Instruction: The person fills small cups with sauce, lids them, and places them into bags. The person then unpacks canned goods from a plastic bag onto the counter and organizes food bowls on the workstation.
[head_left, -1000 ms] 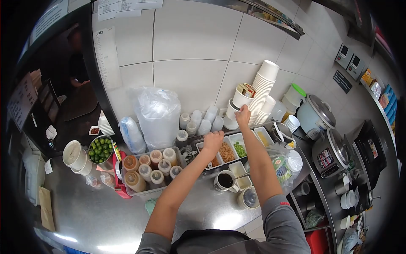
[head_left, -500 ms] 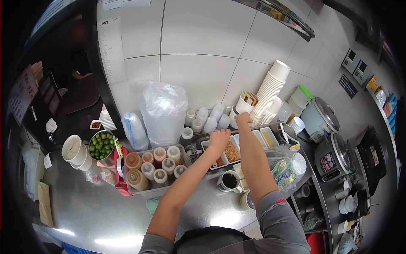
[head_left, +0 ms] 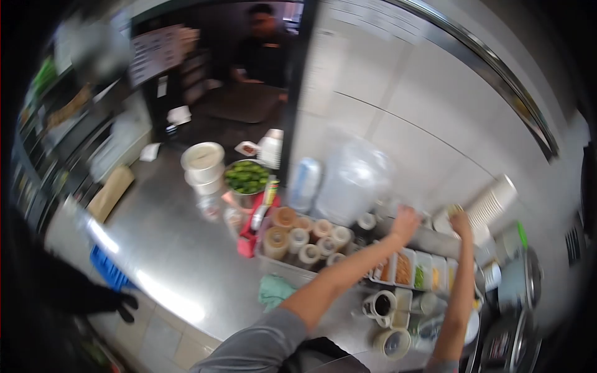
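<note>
My left hand is closed, its fingers curled at the back of the condiment tray, near the small clear cups. My right hand, also closed, is beside a white cup with packets and the stacked paper cups. A grey panel stretches between both hands behind the compartments. Blur hides whether the fingers grip it. The compartments hold brown bits, chopped greens and yellow food. A mug of dark liquid stands in front of the tray.
Squeeze bottles fill a clear bin at left. Beyond it are a pot of green limes and white tubs. A large plastic bag leans on the wall. Cookers stand right. A person is behind the opening.
The view has swung left and tilted, bringing the person behind the opening into sight. Both hands remain at the tray's back, slightly farther apart. More green and yellow food shows in the compartments.
</note>
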The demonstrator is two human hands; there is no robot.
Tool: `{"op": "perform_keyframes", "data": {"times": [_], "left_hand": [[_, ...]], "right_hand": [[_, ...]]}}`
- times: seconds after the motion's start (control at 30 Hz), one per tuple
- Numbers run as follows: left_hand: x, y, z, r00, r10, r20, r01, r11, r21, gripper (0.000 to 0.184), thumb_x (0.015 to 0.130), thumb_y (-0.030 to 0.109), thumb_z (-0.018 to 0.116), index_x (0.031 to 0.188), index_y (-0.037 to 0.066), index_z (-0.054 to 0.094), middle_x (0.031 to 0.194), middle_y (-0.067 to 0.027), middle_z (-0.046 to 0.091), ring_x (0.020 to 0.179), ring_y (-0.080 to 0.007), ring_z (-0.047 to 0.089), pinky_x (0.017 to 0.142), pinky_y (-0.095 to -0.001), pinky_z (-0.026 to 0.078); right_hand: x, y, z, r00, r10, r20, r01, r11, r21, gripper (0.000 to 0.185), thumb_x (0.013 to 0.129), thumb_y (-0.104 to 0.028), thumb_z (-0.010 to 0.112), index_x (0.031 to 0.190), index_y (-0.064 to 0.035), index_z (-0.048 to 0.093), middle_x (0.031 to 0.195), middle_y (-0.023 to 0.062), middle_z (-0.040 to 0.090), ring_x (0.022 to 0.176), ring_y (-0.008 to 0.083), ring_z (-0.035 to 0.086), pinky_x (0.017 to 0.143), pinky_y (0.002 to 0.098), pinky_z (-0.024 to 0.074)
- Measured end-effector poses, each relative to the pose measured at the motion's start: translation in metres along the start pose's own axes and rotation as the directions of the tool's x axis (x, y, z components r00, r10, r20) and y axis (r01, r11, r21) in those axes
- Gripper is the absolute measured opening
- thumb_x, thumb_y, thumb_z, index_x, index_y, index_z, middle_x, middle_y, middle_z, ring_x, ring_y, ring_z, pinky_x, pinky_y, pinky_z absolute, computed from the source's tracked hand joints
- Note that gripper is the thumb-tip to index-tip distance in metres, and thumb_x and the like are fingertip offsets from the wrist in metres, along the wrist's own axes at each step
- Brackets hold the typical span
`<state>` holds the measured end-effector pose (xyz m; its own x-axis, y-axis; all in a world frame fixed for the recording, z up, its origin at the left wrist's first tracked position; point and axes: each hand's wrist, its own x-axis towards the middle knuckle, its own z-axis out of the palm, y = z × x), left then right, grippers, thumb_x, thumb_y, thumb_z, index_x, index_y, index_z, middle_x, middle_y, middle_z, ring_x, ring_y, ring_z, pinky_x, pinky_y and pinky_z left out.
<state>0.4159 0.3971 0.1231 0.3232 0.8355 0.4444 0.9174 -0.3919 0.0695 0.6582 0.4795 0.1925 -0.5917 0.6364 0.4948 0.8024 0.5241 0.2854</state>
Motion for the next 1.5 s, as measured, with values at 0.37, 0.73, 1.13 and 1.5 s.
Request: {"op": "perform_keyframes", "data": {"times": [0.37,0.73,1.13,1.5], "left_hand": [[-0.078,0.0,-0.151,0.995,0.083,-0.061,-0.073,0.147,-0.986,0.023,0.091,0.017,0.045,0.086,0.0,0.057,0.067,-0.0066,0.058,0.069,-0.0181,0.061,0.059,-0.0287,0.05],[-0.215,-0.06,-0.342,0.744,-0.212,-0.633,-0.614,0.154,-0.774,0.018,0.09,0.008,0.044,0.105,0.0,0.045,0.09,-0.0132,0.048,0.079,-0.0211,0.05,0.069,-0.0296,0.047],[-0.359,-0.047,-0.431,0.625,-0.188,-0.757,-0.739,0.168,-0.652,0.047,0.088,0.009,0.049,0.128,0.004,0.025,0.12,-0.0212,0.034,0.109,-0.0285,0.039,0.084,-0.0332,0.044],[-0.395,-0.051,-0.435,0.651,-0.38,-0.657,-0.64,0.189,-0.744,0.064,0.089,0.002,0.049,0.141,0.004,0.012,0.13,-0.0272,0.037,0.119,-0.0334,0.045,0.088,-0.034,0.048]], "right_hand": [[0.072,-0.262,-0.28,0.87,0.092,-0.484,0.127,0.907,0.401,0.033,0.094,-0.014,0.043,0.122,0.0043,0.049,0.113,0.0163,0.058,0.101,0.0256,0.057,0.082,0.0333,0.0459],[0.09,-0.437,-0.282,0.27,-0.44,-0.856,0.743,0.661,-0.105,0.038,0.093,-0.026,0.044,0.115,0.0021,0.055,0.116,0.0176,0.057,0.11,0.0307,0.054,0.091,0.0398,0.044],[0.103,-0.604,-0.326,0.514,0.542,-0.664,0.81,-0.053,0.584,0.035,0.094,-0.02,0.041,0.116,0.0048,0.053,0.118,0.0213,0.055,0.11,0.0311,0.053,0.089,0.0421,0.0414],[0.038,-0.672,-0.407,0.862,0.42,-0.283,0.25,-0.839,-0.484,0.027,0.091,-0.02,0.045,0.108,-0.0018,0.057,0.107,0.0158,0.051,0.099,0.0287,0.045,0.087,0.04,0.0303]]}}
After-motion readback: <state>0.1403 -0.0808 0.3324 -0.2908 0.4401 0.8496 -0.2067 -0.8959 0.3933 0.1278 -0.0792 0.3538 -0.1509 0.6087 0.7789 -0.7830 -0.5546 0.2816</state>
